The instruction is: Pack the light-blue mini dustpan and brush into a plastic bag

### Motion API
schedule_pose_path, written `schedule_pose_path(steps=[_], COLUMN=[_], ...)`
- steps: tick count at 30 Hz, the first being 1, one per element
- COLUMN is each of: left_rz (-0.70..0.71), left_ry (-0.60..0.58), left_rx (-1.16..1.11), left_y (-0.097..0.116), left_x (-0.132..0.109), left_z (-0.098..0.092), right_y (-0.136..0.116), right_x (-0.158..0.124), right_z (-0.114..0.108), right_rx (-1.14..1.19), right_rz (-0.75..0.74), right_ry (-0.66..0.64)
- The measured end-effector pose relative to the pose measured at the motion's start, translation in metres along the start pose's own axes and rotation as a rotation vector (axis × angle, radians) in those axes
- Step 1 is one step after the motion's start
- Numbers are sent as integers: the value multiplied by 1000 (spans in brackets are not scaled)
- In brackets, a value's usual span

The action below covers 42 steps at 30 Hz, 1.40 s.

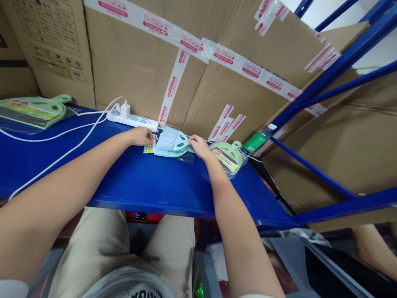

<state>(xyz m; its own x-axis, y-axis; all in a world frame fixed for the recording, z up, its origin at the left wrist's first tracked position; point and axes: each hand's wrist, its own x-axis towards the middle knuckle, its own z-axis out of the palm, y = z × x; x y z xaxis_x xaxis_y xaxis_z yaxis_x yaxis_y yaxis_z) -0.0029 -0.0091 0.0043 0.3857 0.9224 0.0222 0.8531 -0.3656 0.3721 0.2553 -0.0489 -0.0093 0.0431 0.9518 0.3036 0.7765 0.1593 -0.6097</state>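
Note:
A light blue mini brush and dustpan set point(171, 142) lies on the blue shelf point(149, 182), partly in a clear plastic bag. My left hand point(142, 135) is closed at its left end, pinching the printed label card point(150, 147). At the set's right end my right hand point(198, 147) has its fingers curled on the handle and bag edge. Both forearms reach across the shelf.
A green dustpan set in a bag point(228, 156) lies just right of my right hand, another one point(32, 111) at far left. A white power strip point(133, 119) and its cables run along the back. Taped cardboard boxes point(217, 70) form the back wall. A green bottle point(257, 140) leans at the right.

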Motion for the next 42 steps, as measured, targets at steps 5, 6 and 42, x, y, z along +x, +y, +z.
schedule_pose_path(steps=[5, 6, 42], left_rz=[20, 26, 504], left_ry=[-11, -7, 69], left_rx=[20, 29, 30], left_y=[1, 2, 6], left_x=[1, 2, 13], left_z=[1, 1, 31], right_y=[-5, -5, -1], right_x=[-2, -3, -5], right_z=[2, 2, 2], right_rx=[-26, -21, -234], right_rz=[34, 32, -39], right_ry=[-21, -18, 31])
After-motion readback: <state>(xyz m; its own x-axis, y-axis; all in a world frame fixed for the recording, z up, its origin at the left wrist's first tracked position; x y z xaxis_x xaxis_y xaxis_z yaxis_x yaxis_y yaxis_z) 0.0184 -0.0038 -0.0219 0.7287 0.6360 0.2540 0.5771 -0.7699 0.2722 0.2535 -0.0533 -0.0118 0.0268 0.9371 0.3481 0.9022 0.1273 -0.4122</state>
